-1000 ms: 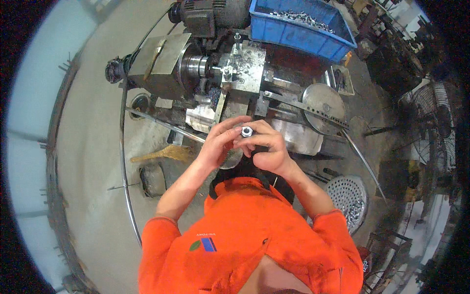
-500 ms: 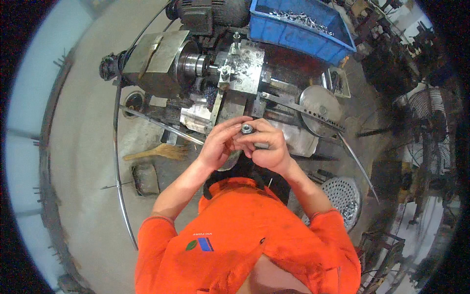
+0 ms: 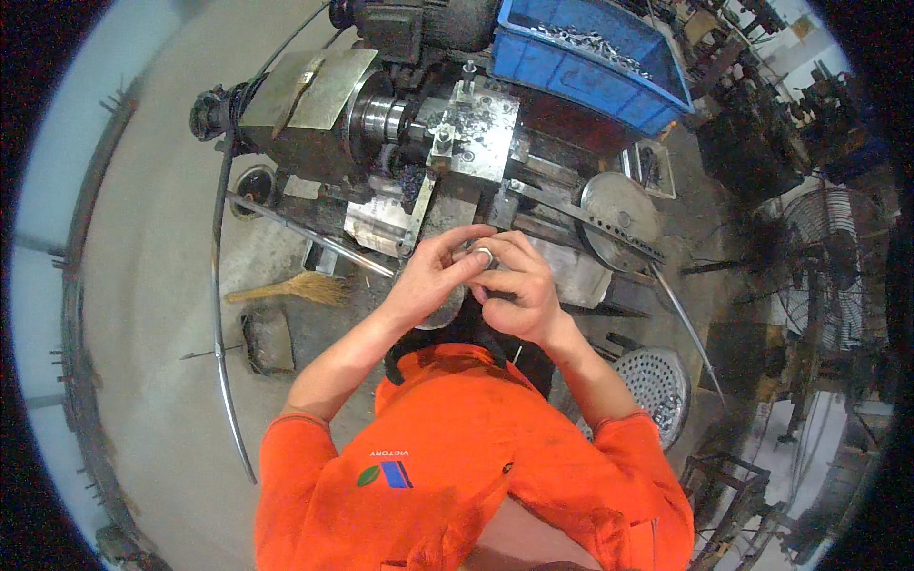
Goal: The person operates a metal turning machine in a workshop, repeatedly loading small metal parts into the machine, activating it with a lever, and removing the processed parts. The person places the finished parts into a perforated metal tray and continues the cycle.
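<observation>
Steel ring (image 3: 484, 255), small and bright, sits pinched between both hands at chest height, just near of the lathe bed

- Left hand (image 3: 433, 276): fingers curled together round the ring from the left, thumb and forefinger closing on its edge. Grip looks like a fingertip hold, likely so the piece can be turned and looked over
- Right hand (image 3: 514, 285): also closed on the ring from the right and below, fingers bunched, knuckles up. The two hands touch each other around it; the part is mostly hidden, only its rim shows
- Held up and clear of the machine, not resting on anything. My guess is it is kept close to the eyes for checking, away from the greasy bed
- Lathe (image 3: 400, 124) directly far of the hands, chuck (image 3: 381, 116) facing right toward the tool slide (image 3: 476, 128); whether it is turning I cannot tell
- Blue crate (image 3: 581, 59) of small metal parts at far right on top of the machine, within arm's reach, which suits a feed or drop-off bin
- Perforated metal basket (image 3: 657, 390) near right on the floor, shiny pieces inside
- Hand broom (image 3: 290, 288) lying on the concrete to the left, beside a dark block
- Orange work shirt (image 3: 457, 466) on the person, sleeves short, forearms bare
</observation>
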### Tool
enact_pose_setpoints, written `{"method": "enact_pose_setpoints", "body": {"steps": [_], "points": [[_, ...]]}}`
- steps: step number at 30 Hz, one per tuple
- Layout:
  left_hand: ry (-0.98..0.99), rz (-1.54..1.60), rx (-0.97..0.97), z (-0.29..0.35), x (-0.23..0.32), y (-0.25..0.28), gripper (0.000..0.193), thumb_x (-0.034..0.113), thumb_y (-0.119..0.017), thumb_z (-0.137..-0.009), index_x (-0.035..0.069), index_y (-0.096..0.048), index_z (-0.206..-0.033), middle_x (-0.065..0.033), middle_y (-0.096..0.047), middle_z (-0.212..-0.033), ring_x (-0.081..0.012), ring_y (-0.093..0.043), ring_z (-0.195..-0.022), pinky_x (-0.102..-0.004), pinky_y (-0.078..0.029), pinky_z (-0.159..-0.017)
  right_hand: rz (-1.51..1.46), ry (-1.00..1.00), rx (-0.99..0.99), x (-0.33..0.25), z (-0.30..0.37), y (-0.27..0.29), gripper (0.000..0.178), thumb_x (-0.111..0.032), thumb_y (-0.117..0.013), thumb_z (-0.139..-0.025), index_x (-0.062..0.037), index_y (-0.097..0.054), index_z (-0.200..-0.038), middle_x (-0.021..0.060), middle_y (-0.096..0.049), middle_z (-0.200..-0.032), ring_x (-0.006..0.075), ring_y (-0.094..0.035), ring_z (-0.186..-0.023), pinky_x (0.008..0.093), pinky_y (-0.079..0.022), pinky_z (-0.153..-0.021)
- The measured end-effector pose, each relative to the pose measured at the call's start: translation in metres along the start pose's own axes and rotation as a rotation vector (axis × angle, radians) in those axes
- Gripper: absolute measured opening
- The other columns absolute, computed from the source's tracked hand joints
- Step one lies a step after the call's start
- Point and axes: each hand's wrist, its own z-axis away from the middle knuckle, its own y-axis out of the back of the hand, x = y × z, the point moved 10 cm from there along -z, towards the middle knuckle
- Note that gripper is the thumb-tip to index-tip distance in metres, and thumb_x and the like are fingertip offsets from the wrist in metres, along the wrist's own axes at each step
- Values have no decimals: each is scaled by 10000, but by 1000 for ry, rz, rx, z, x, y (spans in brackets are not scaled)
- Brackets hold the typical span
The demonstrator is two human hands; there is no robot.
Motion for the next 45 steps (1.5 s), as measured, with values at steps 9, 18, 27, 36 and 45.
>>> {"method": "enact_pose_setpoints", "body": {"steps": [9,18,27,36,45], "points": [[3,178,-100,4,-3,-8,431,43,-511,-741,-23,-399,-1152,-80,-505,-1055,-127,-523,-866,-261,-450,-724,-51,-38,26,5,3,8,213,-55,-544,-480,-44,-596,-686,89,-553,-854,281,-497,-820,339,-417,-696],[3,188,-87,2,-4,-6,424,79,-526,-747,-17,-409,-1144,-90,-536,-982,-134,-550,-800,-262,-456,-694,-57,-58,35,7,1,11,202,-51,-545,-476,-52,-597,-670,90,-558,-851,266,-512,-773,326,-424,-667],[30,-195,22,21,3,42,437,122,-508,-788,-31,-357,-1169,-106,-594,-749,-120,-566,-626,-234,-441,-597,96,-88,-57,32,-12,29,308,-120,-553,-459,-82,-624,-756,124,-554,-893,274,-520,-788,340,-427,-679],[5,-1124,667,137,78,217,376,134,-535,-751,33,-469,-1107,-116,-586,-739,-197,-563,-654,-294,-438,-632,877,-140,57,179,-118,153,329,-184,-596,-497,-105,-633,-814,170,-506,-979,310,-479,-861,374,-397,-797],[212,-1415,940,203,64,318,381,214,-555,-744,69,-486,-1090,-140,-583,-811,-253,-565,-700,-347,-439,-634,581,-416,158,164,-72,186,404,-175,-587,-511,-68,-606,-900,202,-408,-1176,346,-446,-1019,340,-368,-869]]}}
